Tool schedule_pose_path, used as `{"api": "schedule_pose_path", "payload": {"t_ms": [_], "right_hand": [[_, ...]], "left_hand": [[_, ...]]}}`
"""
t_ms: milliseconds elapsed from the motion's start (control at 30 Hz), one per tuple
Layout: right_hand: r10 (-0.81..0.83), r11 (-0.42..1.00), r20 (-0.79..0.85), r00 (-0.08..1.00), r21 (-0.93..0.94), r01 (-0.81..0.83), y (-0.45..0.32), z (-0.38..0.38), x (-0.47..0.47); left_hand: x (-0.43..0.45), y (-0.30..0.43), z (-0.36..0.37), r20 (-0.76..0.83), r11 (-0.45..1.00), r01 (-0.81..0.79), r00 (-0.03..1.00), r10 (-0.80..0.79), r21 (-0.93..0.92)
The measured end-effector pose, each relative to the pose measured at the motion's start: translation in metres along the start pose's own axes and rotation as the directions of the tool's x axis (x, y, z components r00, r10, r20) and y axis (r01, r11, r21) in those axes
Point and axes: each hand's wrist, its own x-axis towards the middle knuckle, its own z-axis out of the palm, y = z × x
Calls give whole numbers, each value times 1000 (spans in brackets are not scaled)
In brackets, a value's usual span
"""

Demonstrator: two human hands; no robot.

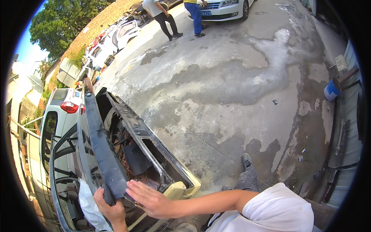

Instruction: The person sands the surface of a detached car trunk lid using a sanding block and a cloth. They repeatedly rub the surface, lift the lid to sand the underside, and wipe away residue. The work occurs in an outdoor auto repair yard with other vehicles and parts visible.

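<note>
A long dark grey car body panel (101,136) runs from near my hands towards the far left, along the opening of a vehicle's body. My left hand (111,207) grips a dark block-like piece (107,195) at the panel's near end, thumb and fingers around it. Flat on the panel's near edge rests my right hand (150,198), its fingers extended; whether it holds something beneath the palm is hidden. Beside the panel is an open, worn pale yellow body part (176,190) with a dark cavity and wires inside.
A white car (62,101) with a red tail light stands at left. Two people (165,20) (195,17) stand by a white car (220,11) at the top. Loose car doors (126,32) lie along the wall. A blue and white bucket (332,91) is at right.
</note>
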Motion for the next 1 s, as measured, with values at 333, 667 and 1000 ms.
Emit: {"api": "schedule_pose_path", "payload": {"t_ms": [333,667,1000], "right_hand": [[-156,985,-7,988,-78,155,16,1,1],[97,992,113,989,-95,-86,20,19,-7],[58,998,-24,998,30,-57,3,10,-2]], "left_hand": [[15,22,-10,-45,998,-56,997,57,15],[15,20,-10,-39,997,-64,997,67,52],[4,9,3,-47,998,47,998,-49,-42]]}}
